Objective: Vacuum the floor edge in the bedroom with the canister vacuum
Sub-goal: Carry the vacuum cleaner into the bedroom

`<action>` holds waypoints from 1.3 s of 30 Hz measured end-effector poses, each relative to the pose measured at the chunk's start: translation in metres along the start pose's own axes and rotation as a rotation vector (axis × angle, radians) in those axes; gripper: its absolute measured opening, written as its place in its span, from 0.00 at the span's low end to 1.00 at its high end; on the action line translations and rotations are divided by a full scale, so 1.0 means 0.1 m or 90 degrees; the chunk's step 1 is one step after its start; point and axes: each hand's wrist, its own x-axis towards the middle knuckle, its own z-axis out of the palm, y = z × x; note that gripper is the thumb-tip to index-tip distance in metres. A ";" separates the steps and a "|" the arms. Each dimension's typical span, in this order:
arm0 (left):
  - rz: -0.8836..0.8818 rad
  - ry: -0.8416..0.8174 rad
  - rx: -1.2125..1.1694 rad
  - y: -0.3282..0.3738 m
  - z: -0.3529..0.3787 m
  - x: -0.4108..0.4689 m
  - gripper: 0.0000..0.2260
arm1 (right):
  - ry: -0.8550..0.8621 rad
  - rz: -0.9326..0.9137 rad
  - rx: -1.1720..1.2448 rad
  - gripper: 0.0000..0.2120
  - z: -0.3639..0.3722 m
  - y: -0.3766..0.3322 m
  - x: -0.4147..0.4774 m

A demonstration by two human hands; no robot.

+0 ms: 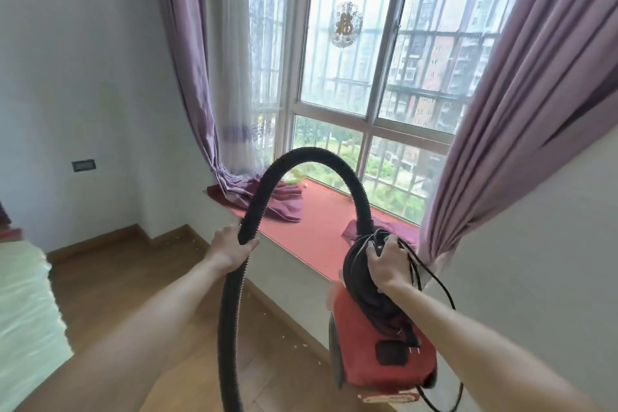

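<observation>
While a 福 decal (346, 25) marks the window (337, 104), left hand (230, 246) grips hose (334, 164), right hand (388, 264) grips vacuum (384, 361).

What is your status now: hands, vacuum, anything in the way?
Left hand grips the black hose. Right hand grips the top of the red canister vacuum. Power cord hangs loose beside it; white crumbs lie along the floor edge.

The hose (334, 164) at the centre is black, ribbed, matt plastic. The canister vacuum (384, 358) at lower right has a red plastic body, slightly glossy. The floor (133, 278) at lower left is smooth wood with a soft shine. The curtains (521, 110) are purple cloth; the window seat (317, 231) looks covered in red matt fabric.
</observation>
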 end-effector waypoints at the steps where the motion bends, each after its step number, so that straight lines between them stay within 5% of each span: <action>1: -0.007 0.009 -0.005 -0.06 -0.04 0.10 0.17 | -0.002 -0.009 -0.003 0.18 0.12 -0.08 0.11; 39: -0.355 0.341 -0.037 -3.18 -1.80 2.85 0.16 | -0.338 -0.279 0.148 0.13 4.88 -3.93 2.11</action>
